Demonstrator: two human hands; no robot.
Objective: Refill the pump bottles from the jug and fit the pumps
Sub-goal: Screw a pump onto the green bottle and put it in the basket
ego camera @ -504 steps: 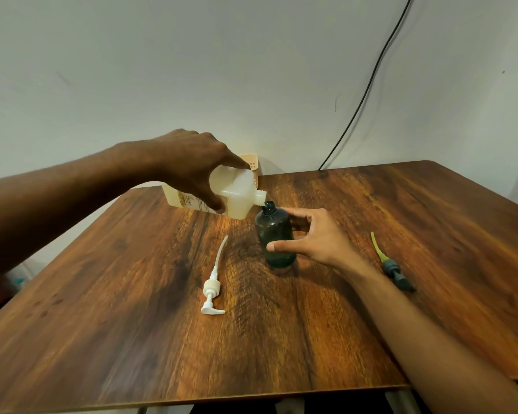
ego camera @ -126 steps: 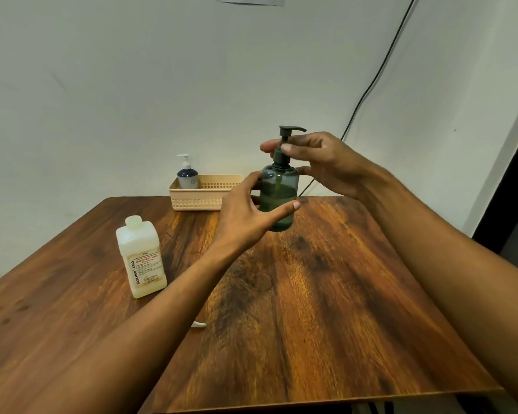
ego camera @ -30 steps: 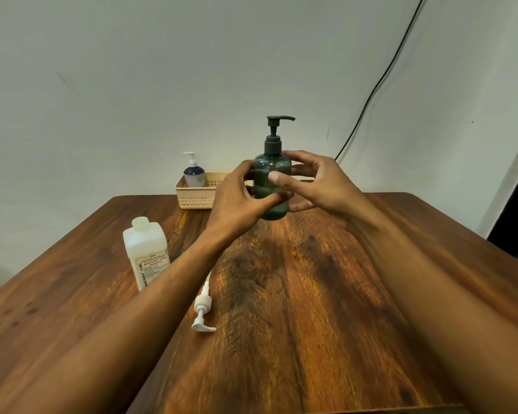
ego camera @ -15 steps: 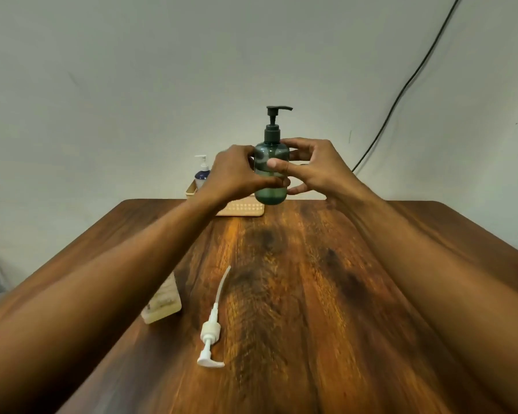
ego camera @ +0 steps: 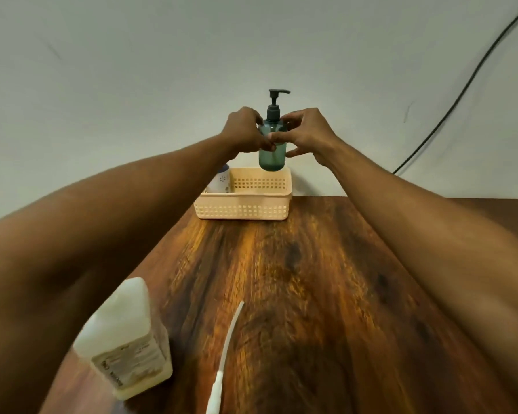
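As both arms stretch toward the far edge of the table [ego camera: 311, 294], the green bottle [ego camera: 272, 155], its dark pump [ego camera: 274, 107] seated on the neck, hangs just above the right end of the cream basket [ego camera: 243, 209]; 0.5 seconds ago it was held nearer, over bare wood. The left hand [ego camera: 243, 131] and right hand [ego camera: 307, 132] clasp it from opposite sides. With the jug [ego camera: 126, 339] standing near the front and 1 white pump [ego camera: 225, 348] lying loose beside it, this bottle looks finished and bound for the basket, while another fitting likely remains.

Dark wooden table [ego camera: 326, 294], beige basket [ego camera: 243, 209] at far edge, jug [ego camera: 126, 339] and white pump [ego camera: 225, 354] near.
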